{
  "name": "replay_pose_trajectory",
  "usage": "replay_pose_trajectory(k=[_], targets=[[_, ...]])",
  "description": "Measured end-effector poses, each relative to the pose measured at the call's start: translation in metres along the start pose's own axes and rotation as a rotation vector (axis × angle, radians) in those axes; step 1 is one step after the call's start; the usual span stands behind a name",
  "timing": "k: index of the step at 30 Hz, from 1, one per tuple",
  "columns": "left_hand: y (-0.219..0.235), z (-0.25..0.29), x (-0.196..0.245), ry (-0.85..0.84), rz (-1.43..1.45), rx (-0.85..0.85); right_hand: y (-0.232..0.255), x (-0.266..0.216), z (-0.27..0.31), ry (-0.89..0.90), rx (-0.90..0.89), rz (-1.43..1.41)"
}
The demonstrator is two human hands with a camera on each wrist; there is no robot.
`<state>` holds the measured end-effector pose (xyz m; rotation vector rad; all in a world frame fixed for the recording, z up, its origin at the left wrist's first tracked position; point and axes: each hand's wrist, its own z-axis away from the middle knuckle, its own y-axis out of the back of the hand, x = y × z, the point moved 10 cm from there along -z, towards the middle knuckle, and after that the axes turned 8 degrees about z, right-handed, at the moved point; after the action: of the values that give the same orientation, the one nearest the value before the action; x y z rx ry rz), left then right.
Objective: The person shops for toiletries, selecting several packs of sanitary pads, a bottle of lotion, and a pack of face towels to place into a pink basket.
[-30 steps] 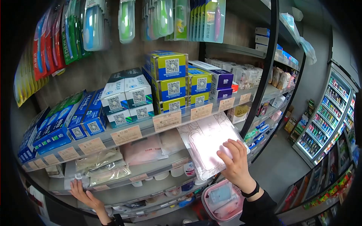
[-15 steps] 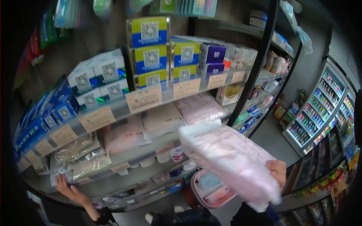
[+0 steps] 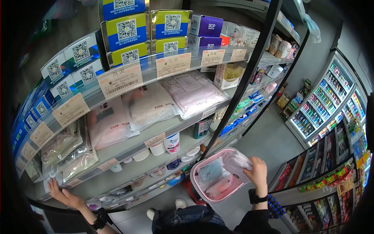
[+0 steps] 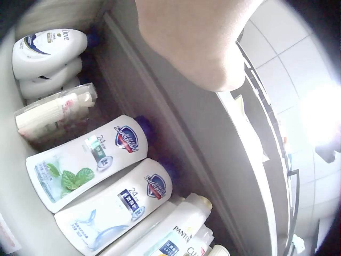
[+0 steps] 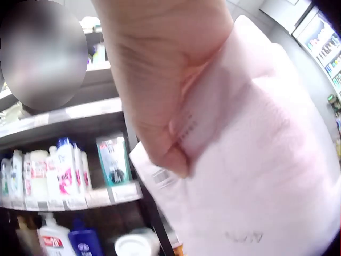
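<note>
A soft pale pink packet (image 3: 238, 167) is in my right hand (image 3: 258, 171), pinched by the thumb and fingers at its near edge. In the right wrist view the thumb presses on the packet (image 5: 256, 154) and the other fingers are behind it. The packet overlaps the right side of a pink plastic basket (image 3: 213, 199), in which a light blue packet (image 3: 210, 173) and a pink packet (image 3: 220, 186) lie. My left hand (image 3: 66, 196) rests with extended fingers at the left front edge of the shelf, beside clear-wrapped packets (image 3: 80, 162).
Similar soft packets (image 3: 194, 91) lie on the shelf under price tags, with toothpaste boxes (image 3: 171, 25) above. Bottles (image 4: 90, 160) stand on a lower shelf. A black shelf post (image 3: 249, 82) rises behind the basket. To the right are an aisle floor (image 3: 269, 136) and a drinks fridge (image 3: 323, 105).
My right hand has carried the pink packet from the shelf front down and right to the basket. The left hand stays at the shelf edge while the head view tilts down.
</note>
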<state>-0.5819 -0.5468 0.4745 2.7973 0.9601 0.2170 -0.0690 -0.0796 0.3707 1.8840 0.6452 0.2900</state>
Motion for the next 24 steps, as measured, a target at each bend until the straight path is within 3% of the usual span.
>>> replay_pose_trajectory(k=[2,4,6,8,12,18,22,24], targets=[[0.001,0.0,-0.001,0.007,-0.011,-0.011,-0.046,0.024,0.01,-0.142,-0.02,0.16],[0.001,0.0,-0.002,0.025,0.017,-0.023,-0.075,0.022,0.02,-0.154,-0.041,0.177],[0.002,0.0,0.0,0.028,0.011,-0.032,-0.106,0.016,0.025,-0.203,-0.141,-0.207],[0.001,-0.002,0.002,0.03,0.003,-0.042,-0.127,-0.003,0.024,-0.183,-0.247,-0.315],[0.002,-0.005,0.009,0.025,0.037,-0.042,-0.127,-0.067,0.008,-0.064,-0.293,-0.404],[0.003,-0.009,0.014,0.044,0.048,-0.037,-0.176,-0.127,-0.007,0.019,-0.254,-0.643],[0.003,-0.009,0.011,0.063,0.047,-0.047,-0.26,-0.118,-0.017,-0.067,-0.135,-0.698],[0.003,-0.006,0.007,0.081,0.033,-0.049,-0.309,-0.093,-0.017,-0.518,-0.209,-0.91]])
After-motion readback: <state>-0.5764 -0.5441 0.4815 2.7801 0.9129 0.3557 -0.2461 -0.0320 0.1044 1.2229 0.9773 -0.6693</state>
